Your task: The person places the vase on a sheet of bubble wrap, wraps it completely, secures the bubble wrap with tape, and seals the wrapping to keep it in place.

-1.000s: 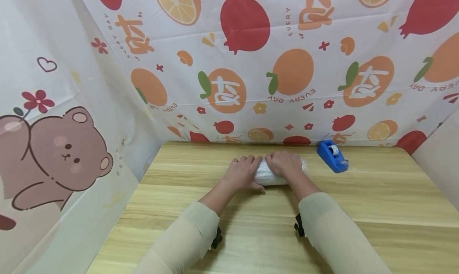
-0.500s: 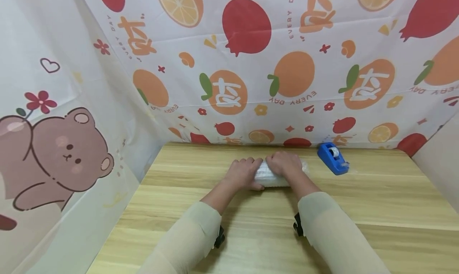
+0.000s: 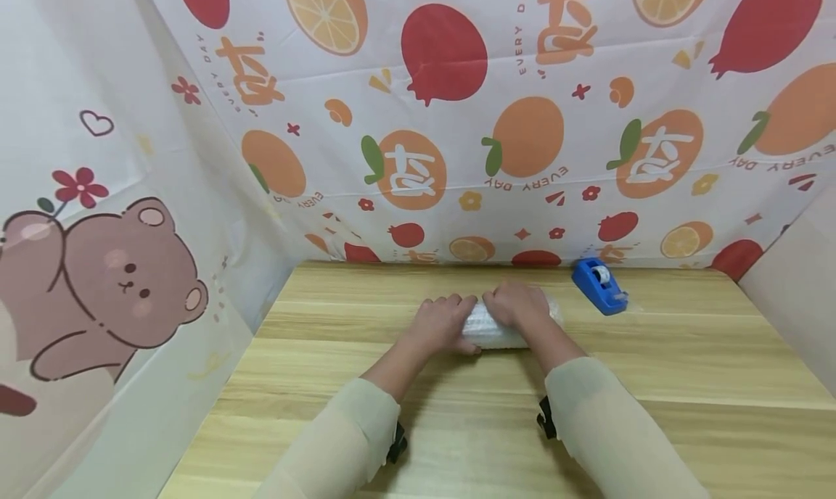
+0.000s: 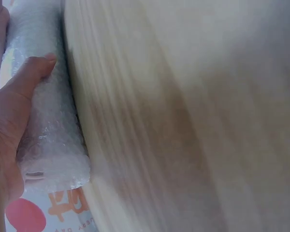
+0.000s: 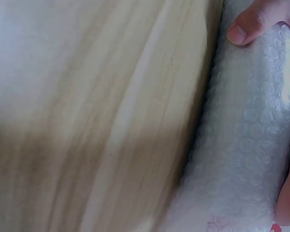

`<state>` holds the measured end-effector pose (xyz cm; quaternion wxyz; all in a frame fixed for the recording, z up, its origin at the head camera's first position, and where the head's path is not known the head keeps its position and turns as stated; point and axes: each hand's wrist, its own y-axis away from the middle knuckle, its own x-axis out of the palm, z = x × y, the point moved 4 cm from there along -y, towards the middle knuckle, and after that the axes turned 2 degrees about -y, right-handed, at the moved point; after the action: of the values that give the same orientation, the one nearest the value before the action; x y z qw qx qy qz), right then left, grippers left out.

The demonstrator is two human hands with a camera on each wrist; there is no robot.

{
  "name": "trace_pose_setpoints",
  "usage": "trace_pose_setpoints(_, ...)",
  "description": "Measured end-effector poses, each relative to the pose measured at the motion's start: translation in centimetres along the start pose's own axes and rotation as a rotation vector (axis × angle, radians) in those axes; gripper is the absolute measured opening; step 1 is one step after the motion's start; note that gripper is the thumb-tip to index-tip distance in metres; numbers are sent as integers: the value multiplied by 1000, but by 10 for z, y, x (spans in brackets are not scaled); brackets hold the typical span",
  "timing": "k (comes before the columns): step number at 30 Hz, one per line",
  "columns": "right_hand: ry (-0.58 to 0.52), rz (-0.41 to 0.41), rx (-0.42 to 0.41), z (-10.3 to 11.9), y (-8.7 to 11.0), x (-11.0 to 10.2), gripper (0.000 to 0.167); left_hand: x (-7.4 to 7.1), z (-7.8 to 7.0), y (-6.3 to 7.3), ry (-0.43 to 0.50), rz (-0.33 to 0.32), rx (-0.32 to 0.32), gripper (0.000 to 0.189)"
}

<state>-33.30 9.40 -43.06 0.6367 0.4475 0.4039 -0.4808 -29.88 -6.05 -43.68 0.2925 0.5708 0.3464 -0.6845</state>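
Observation:
A roll of bubble wrap (image 3: 486,328) lies crosswise on the wooden table, in front of the person. My left hand (image 3: 440,325) grips its left part, with fingers over the top and the thumb on the near side. In the left wrist view that thumb presses the clear bubble wrap (image 4: 53,116), whose open end layers show at the bottom. My right hand (image 3: 519,307) holds the right part from above, fingers curled over it. At the right edge of the right wrist view, part of the right hand (image 5: 289,193) lies along the bubbly surface. Whatever is inside the roll is hidden.
A blue tape dispenser (image 3: 601,287) with a roll of clear tape stands at the back right of the table (image 3: 686,354). Behind the table hangs a fruit-print cloth (image 3: 529,136). Another cloth with a bear print (image 3: 130,274) hangs at the left.
Both hands and the bubble wrap roll have come slightly nearer to the person. The grip looks the same, and the head view has shifted a little.

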Motion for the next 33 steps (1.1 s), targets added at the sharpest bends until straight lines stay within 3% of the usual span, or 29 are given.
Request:
trace_pose_setpoints(7,-13,22,5,-5,7,2,54,-2,-7,4,-31,-46,20,81)
trace_pose_setpoints(14,7,-41,-36,-7,11,0,61,-3,-9,1,-21,-40,2,83)
trace_pose_setpoints(24,36,-121,-68,-8,19,0,71,-2,-6,-5,63,73,-24,81)
trace_pose_setpoints(33,77,-273,-147,-5,27,6,59,1,4,-8,169,167,-62,88)
